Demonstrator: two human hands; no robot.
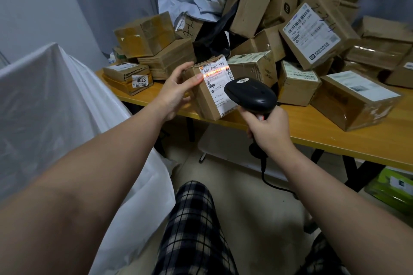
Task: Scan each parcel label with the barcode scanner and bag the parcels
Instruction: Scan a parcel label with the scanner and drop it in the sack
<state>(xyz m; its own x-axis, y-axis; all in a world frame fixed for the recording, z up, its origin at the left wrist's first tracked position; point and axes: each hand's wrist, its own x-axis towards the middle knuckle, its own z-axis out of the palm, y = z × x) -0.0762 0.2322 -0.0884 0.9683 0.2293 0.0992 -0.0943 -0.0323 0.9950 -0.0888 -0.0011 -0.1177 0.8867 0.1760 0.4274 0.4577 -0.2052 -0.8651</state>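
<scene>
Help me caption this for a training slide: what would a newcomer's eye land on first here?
First, the orange scan line glowing across the label of the small parcel at centre, steadied at the table's front edge by the left hand. Just right of it, the right hand aims the black barcode scanner. Behind, a tumbled heap of cardboard boxes fills the table; a white bag stands at left.

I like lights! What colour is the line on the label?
Orange-red, across the label; head view shows it.

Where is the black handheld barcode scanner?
The black handheld barcode scanner sits centre-frame in the right hand, aimed at the brown cardboard parcel steadied by the left hand.
</scene>
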